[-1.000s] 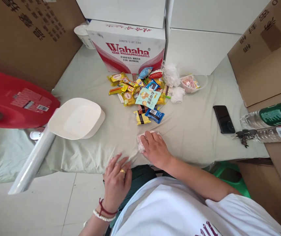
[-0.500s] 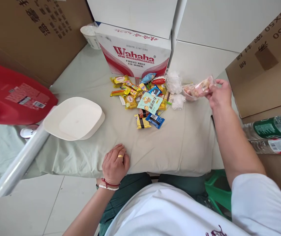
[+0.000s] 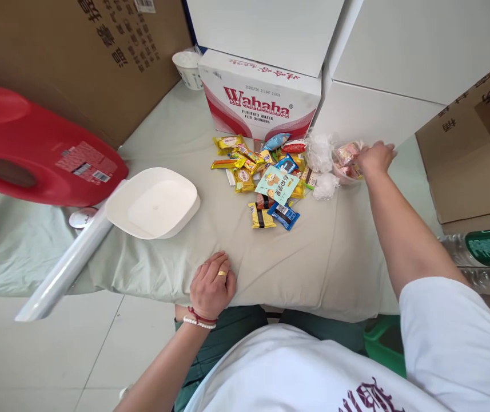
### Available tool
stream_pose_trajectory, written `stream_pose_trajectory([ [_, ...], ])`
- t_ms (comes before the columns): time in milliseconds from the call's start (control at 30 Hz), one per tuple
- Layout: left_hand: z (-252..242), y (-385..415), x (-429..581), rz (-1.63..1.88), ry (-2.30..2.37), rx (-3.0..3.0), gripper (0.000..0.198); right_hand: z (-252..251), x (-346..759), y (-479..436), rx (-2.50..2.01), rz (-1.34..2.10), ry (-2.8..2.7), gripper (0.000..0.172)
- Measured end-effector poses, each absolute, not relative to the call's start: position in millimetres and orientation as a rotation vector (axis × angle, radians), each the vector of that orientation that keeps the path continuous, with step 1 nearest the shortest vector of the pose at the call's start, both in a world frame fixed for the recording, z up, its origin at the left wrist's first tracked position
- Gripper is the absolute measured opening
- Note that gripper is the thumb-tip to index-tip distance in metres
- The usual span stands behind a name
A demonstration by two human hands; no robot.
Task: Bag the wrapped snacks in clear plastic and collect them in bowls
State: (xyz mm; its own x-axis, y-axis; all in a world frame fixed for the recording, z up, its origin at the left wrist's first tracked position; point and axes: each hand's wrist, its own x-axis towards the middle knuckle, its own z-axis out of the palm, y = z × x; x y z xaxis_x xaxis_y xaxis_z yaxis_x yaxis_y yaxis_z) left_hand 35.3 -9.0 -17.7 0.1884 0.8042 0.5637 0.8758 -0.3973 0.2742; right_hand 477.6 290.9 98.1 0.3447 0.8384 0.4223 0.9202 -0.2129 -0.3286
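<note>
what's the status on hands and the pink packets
Right hand at pink packets in clear bowl, grip unclear. Left hand resting on tablecloth. Crumpled plastic crowding bowl's left side.

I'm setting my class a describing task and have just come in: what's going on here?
A person sits at a cloth-covered table, right hand stretched to a clear bowl at the pink packets in it; whether the fingers grip one is hard to tell. The left hand rests at the table's near edge. Mixed snacks lie in a heap before the Wahaha box, and a white basin stands to the left.
</note>
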Motion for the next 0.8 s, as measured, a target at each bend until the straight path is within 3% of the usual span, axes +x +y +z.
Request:
stream_pose_trajectory([
  [67,-18,-9,35,-1.005,-1.660,-2.338,0.027,108,472,272,-2.048,-0.257,-1.543,0.034],
  [200,-18,-8,35,-1.006,-1.630,-2.340,0.026,97,444,233,-1.770,-0.008,-1.964,0.033],
  [367,-17,-7,36,-0.984,-1.608,-2.322,0.022,54,414,217,-2.161,0.117,-2.081,0.024],
  [500,-18,-7,37,-0.979,-1.622,-2.310,0.020,45,417,215,-2.128,0.140,-1.919,0.018],
  [800,-20,-6,38,-1.005,-1.698,-2.303,0.020,70,431,198,-2.030,0.035,-1.952,0.031],
])
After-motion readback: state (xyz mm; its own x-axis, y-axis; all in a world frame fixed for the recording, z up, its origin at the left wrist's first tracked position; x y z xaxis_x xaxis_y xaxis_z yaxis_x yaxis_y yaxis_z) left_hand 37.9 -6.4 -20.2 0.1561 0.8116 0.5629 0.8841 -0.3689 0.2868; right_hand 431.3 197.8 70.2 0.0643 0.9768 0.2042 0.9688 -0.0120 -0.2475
